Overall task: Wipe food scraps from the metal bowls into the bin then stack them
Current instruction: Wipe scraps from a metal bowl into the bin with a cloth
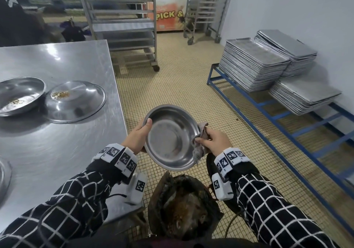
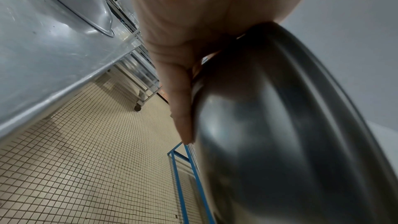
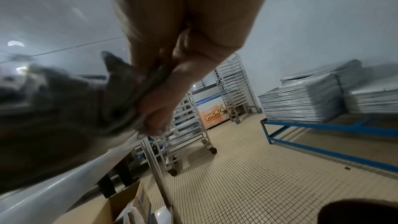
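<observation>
Head view: left hand [image 1: 136, 137] grips the tilted metal bowl [image 1: 170, 136] over the bin [image 1: 182, 207]; right hand [image 1: 214, 139] clamps a grey cloth [image 1: 201, 142] at its rim. Its inside looks nearly clean. Two bowls [image 1: 75, 101] with scraps wait on the surface [image 1: 57, 152]; nothing stacked.

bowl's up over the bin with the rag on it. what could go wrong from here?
1. The held bowl sits tilted ahead of the bin, so scraps could land on the tiled floor.
2. The left hand grips only its rim while the right hand pushes the rag; it could slip.
3. Two bowls on the steel table still hold scraps.
</observation>
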`<act>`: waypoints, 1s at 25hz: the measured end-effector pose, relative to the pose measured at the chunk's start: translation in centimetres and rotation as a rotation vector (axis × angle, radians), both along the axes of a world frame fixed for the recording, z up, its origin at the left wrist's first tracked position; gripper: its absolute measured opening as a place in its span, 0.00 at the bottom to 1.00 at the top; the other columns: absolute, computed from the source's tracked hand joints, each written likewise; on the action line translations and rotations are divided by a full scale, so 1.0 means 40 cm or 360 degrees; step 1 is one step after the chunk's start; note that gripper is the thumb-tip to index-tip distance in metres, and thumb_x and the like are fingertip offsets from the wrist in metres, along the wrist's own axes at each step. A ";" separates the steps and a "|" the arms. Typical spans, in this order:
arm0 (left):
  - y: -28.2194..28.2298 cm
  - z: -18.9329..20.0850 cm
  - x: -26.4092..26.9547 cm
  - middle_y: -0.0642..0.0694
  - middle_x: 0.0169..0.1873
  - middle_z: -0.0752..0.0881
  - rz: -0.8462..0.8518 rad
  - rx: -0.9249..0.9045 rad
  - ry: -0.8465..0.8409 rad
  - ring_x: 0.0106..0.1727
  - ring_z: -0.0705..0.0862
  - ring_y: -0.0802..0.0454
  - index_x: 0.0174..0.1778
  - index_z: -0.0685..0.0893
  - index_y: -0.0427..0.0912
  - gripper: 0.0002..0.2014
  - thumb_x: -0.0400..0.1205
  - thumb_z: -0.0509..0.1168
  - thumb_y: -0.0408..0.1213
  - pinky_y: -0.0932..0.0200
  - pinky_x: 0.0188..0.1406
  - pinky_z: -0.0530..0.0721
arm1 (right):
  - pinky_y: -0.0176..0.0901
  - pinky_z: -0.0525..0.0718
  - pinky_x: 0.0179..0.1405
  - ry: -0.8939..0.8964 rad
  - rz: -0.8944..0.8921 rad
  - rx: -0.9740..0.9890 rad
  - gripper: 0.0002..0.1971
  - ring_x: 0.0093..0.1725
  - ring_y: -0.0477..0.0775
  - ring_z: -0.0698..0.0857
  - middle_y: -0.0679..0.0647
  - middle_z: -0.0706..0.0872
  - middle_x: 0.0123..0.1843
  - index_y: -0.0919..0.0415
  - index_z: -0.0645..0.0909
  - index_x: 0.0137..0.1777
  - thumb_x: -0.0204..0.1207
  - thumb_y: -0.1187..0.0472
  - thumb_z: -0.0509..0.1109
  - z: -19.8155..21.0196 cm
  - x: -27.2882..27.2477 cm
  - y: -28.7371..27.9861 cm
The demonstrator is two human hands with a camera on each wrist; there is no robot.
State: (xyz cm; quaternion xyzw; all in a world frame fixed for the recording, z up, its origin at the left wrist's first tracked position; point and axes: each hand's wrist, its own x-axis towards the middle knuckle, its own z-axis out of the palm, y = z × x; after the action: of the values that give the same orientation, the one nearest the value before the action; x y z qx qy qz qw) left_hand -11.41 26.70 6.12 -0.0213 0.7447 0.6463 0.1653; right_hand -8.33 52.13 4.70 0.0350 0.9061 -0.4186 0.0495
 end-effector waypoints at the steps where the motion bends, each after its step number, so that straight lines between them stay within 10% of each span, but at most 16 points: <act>1: 0.007 0.002 0.004 0.40 0.46 0.87 -0.0001 0.0027 0.0016 0.38 0.87 0.43 0.69 0.74 0.56 0.18 0.87 0.50 0.55 0.52 0.35 0.87 | 0.31 0.86 0.33 0.0053 -0.0083 -0.0064 0.07 0.40 0.43 0.88 0.49 0.88 0.43 0.56 0.83 0.51 0.75 0.57 0.72 -0.008 0.002 -0.001; 6: 0.029 0.002 0.010 0.46 0.49 0.88 0.0115 0.0187 0.0172 0.50 0.87 0.48 0.62 0.80 0.56 0.16 0.88 0.50 0.52 0.50 0.55 0.83 | 0.32 0.84 0.29 0.0221 -0.0624 -0.0292 0.10 0.35 0.44 0.87 0.50 0.87 0.40 0.57 0.81 0.52 0.78 0.51 0.67 -0.024 -0.003 -0.044; 13: 0.073 0.037 0.027 0.58 0.54 0.83 0.0315 0.0325 0.0398 0.52 0.81 0.68 0.68 0.74 0.54 0.15 0.88 0.50 0.50 0.71 0.51 0.77 | 0.38 0.84 0.36 0.0356 -0.0967 -0.0632 0.10 0.39 0.45 0.84 0.47 0.83 0.40 0.58 0.76 0.50 0.81 0.52 0.63 -0.032 0.011 -0.136; 18: 0.030 0.030 -0.001 0.43 0.50 0.83 0.0063 0.0494 0.0185 0.39 0.88 0.47 0.66 0.71 0.53 0.22 0.78 0.66 0.52 0.50 0.38 0.88 | 0.36 0.84 0.32 0.0267 -0.0762 -0.0635 0.07 0.40 0.49 0.87 0.52 0.85 0.43 0.58 0.77 0.50 0.81 0.55 0.64 0.028 0.010 -0.055; 20: 0.010 0.017 -0.008 0.38 0.50 0.83 -0.0072 0.0534 0.0005 0.43 0.86 0.39 0.69 0.74 0.44 0.36 0.70 0.70 0.61 0.40 0.48 0.87 | 0.40 0.88 0.35 0.0170 -0.0525 -0.0467 0.07 0.40 0.52 0.88 0.54 0.86 0.44 0.56 0.78 0.52 0.81 0.54 0.64 0.052 0.012 -0.025; 22: 0.006 0.009 -0.001 0.34 0.52 0.84 -0.0083 0.0552 -0.0027 0.51 0.84 0.33 0.63 0.82 0.39 0.31 0.74 0.67 0.61 0.33 0.62 0.80 | 0.36 0.86 0.33 0.0162 -0.0418 -0.0400 0.07 0.38 0.49 0.88 0.53 0.86 0.43 0.56 0.79 0.53 0.81 0.54 0.65 0.067 0.015 -0.023; 25: 0.021 0.028 0.014 0.38 0.48 0.88 0.0091 0.0540 0.0042 0.53 0.85 0.36 0.55 0.85 0.41 0.20 0.87 0.53 0.50 0.42 0.58 0.81 | 0.29 0.81 0.27 0.0244 -0.0584 -0.0496 0.09 0.36 0.45 0.86 0.52 0.86 0.44 0.57 0.79 0.54 0.81 0.53 0.65 0.073 0.020 -0.052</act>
State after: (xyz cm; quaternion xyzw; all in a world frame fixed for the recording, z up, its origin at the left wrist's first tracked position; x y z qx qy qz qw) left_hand -10.84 27.55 7.23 -0.0059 0.6261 0.7673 0.1382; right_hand -7.51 50.06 7.60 0.1591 0.8102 -0.5567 -0.0912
